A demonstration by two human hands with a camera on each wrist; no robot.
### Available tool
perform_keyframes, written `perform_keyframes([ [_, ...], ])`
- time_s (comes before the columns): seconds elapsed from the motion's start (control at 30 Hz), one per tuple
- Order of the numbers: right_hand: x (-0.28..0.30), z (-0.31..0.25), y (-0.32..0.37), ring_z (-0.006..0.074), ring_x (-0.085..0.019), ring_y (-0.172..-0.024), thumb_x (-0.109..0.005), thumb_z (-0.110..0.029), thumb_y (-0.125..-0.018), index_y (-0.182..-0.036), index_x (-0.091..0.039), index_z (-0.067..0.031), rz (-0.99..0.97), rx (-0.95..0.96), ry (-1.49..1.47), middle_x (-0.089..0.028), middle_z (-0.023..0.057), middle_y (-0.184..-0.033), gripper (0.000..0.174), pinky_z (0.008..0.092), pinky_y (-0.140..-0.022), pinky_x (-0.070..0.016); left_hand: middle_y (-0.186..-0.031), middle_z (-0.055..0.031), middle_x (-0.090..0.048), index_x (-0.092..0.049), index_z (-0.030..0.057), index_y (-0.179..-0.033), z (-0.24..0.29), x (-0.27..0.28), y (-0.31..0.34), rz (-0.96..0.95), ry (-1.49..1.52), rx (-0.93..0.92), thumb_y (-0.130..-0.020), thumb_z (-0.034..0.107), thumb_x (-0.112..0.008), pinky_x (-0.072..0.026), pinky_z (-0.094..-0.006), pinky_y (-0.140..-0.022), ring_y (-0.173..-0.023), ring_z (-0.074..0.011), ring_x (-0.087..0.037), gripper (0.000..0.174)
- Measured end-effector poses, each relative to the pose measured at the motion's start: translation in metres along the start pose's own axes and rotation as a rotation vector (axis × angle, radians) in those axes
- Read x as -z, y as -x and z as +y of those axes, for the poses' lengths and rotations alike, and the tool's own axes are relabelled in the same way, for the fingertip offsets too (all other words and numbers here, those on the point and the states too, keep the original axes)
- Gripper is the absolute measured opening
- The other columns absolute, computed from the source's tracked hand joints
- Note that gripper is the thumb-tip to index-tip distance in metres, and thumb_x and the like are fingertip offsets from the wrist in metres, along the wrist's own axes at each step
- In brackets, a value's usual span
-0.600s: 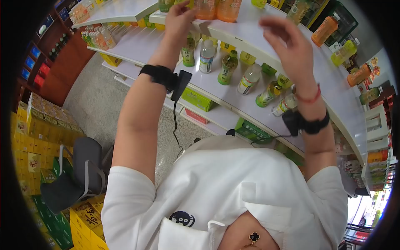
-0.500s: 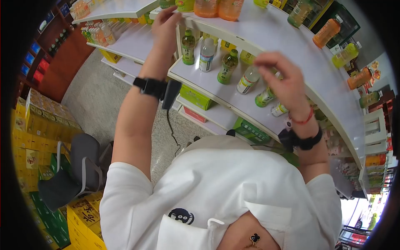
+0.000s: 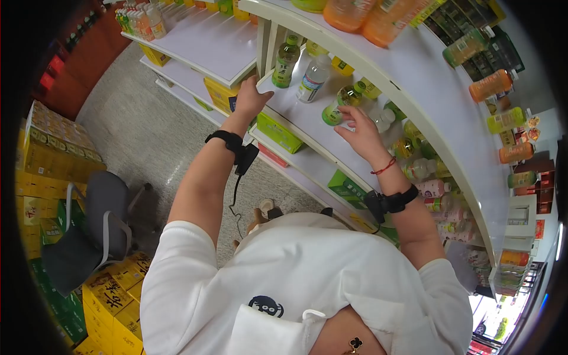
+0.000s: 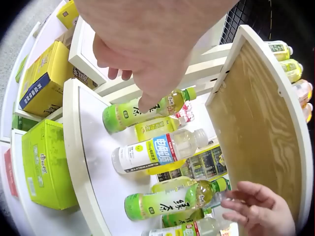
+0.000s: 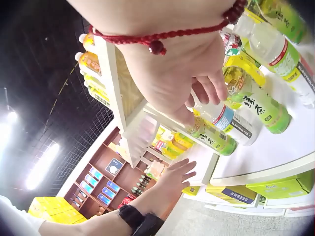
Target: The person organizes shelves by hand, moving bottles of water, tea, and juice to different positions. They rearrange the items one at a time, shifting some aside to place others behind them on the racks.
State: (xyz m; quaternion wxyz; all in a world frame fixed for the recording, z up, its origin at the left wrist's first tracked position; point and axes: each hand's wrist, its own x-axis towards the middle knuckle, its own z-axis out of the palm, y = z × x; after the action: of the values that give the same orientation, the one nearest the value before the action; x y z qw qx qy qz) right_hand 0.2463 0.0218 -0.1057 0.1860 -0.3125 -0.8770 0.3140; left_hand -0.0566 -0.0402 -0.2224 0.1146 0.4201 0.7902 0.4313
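Note:
Bottles stand in a row on the middle shelf (image 3: 307, 133). My left hand (image 3: 251, 102) is at the shelf's left front corner, fingers loose, holding nothing. Closest to it is a green tea bottle (image 3: 285, 65); in the left wrist view the hand overlaps that bottle. A clear electrolyte drink bottle (image 4: 160, 150) with a blue and white label comes after it. My right hand (image 3: 362, 135) hovers by a second green tea bottle (image 3: 334, 111), its relaxed fingers near the cap end in the left wrist view. The right palm (image 5: 170, 78) holds nothing.
Above the bottles curves a white top shelf (image 3: 426, 89) bearing orange drink bottles (image 3: 387, 23). Lower down are a bright green box (image 3: 278, 133) and a yellow box (image 4: 47, 78). A grey chair (image 3: 106, 207) and stacked yellow cartons (image 3: 112, 296) stand behind at the left.
Both hands have come down from top-shelf height to the middle shelf. The right hand has also moved left along the row. The head view has shifted, with the bottles standing where they were.

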Motion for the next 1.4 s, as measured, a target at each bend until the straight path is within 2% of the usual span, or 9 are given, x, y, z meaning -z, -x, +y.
perform_keyframes([
  [0.27,-0.011,-0.017,-0.065,0.0363,-0.052,-0.115,-0.071,-0.014,-0.077,-0.125,-0.05,-0.0044,0.098,0.136,0.313,-0.055,0.0173,-0.12,0.053,0.0419,-0.097,-0.0445,-0.123,-0.0233,-0.052,-0.043,0.0005,-0.135,-0.003,-0.06,0.008,-0.17,0.034,-0.087,-0.069,0.026,-0.081,-0.0423,-0.0402,-0.1,-0.117,-0.0363,-0.051,0.08],
  [0.4,-0.015,-0.015,-0.107,0.0378,-0.046,-0.124,-0.07,-0.013,-0.078,-0.134,-0.044,-0.0062,0.076,0.152,0.494,-0.048,0.0185,-0.134,0.062,0.0417,-0.103,-0.0404,-0.13,-0.0246,-0.047,-0.036,-0.0005,-0.138,0.023,-0.084,0.012,-0.13,0.13,-0.094,-0.066,0.023,-0.082,-0.0399,-0.0413,-0.104,-0.121,-0.0384,-0.047,0.089],
  [0.53,-0.023,0.009,-0.144,0.0373,-0.044,-0.127,-0.069,-0.015,-0.079,-0.137,-0.041,-0.0071,0.049,0.183,0.604,-0.045,0.0192,-0.137,0.065,0.0415,-0.105,-0.0393,-0.13,-0.0252,-0.047,-0.036,-0.0011,-0.137,0.041,-0.107,-0.003,-0.012,0.201,-0.151,-0.064,0.022,-0.083,-0.0392,-0.0416,-0.104,-0.121,-0.0387,-0.047,0.09],
  [0.6,-0.025,0.021,-0.157,0.0368,-0.047,-0.124,-0.07,-0.016,-0.079,-0.134,-0.045,-0.0064,-0.024,0.07,0.621,-0.049,0.0204,-0.134,0.061,0.0414,-0.103,-0.0404,-0.127,-0.0216,-0.049,-0.039,0.0009,-0.134,0.047,-0.118,-0.013,0.065,0.212,-0.231,-0.063,0.021,-0.084,-0.0415,-0.0437,-0.1,-0.118,-0.0394,-0.048,0.087],
  [0.8,-0.022,0.021,-0.165,0.0368,-0.057,-0.107,-0.071,-0.017,-0.078,-0.115,-0.055,-0.0034,-0.006,0.055,0.41,-0.06,0.0195,-0.113,0.043,0.0416,-0.092,-0.0449,-0.118,-0.0191,-0.055,-0.044,0.0039,-0.128,0.066,-0.134,-0.015,0.111,0.253,-0.09,-0.061,0.021,-0.085,-0.0444,-0.0439,-0.093,-0.11,-0.039,-0.052,0.08],
  [1.13,-0.031,0.016,-0.161,0.0282,-0.062,-0.086,-0.074,-0.022,-0.078,-0.118,-0.054,-0.0022,-0.06,0.125,0.299,-0.059,0.018,-0.103,0.048,0.0379,-0.077,-0.0503,-0.11,-0.0197,-0.06,-0.048,0.0021,-0.123,0.061,-0.101,0.001,0.124,0.201,-0.061,-0.063,0.021,-0.082,-0.0464,-0.044,-0.089,-0.104,-0.0379,-0.056,0.072],
  [1.2,-0.039,0.012,-0.161,0.0256,-0.062,-0.082,-0.074,-0.025,-0.079,-0.123,-0.051,-0.0019,-0.029,0.231,0.23,-0.058,0.017,-0.102,0.056,0.037,-0.073,-0.0514,-0.109,-0.0204,-0.06,-0.049,0.001,-0.123,0.049,-0.085,0.003,0.137,0.203,-0.055,-0.064,0.022,-0.082,-0.0466,-0.0442,-0.09,-0.103,-0.0385,-0.057,0.071],
  [1.33,-0.048,0.005,-0.157,0.0244,-0.061,-0.085,-0.076,-0.028,-0.078,-0.129,-0.046,-0.0028,-0.025,0.121,0.134,-0.057,0.0153,-0.105,0.064,0.0377,-0.075,-0.0512,-0.111,-0.0222,-0.06,-0.049,0.0004,-0.123,0.029,-0.048,0.004,0.14,0.224,-0.043,-0.065,0.02,-0.081,-0.0471,-0.0432,-0.091,-0.104,-0.0394,-0.058,0.07],
  [1.4,-0.053,0.018,-0.171,0.026,-0.061,-0.093,-0.079,-0.029,-0.075,-0.133,-0.042,-0.0016,0.115,0.168,0.183,-0.056,0.016,-0.113,0.074,0.0389,-0.08,-0.0512,-0.111,-0.0224,-0.06,-0.049,0.0001,-0.123,0.019,-0.039,-0.005,0.152,0.253,-0.037,-0.065,0.02,-0.081,-0.0472,-0.0427,-0.091,-0.105,-0.0393,-0.058,0.069],
])
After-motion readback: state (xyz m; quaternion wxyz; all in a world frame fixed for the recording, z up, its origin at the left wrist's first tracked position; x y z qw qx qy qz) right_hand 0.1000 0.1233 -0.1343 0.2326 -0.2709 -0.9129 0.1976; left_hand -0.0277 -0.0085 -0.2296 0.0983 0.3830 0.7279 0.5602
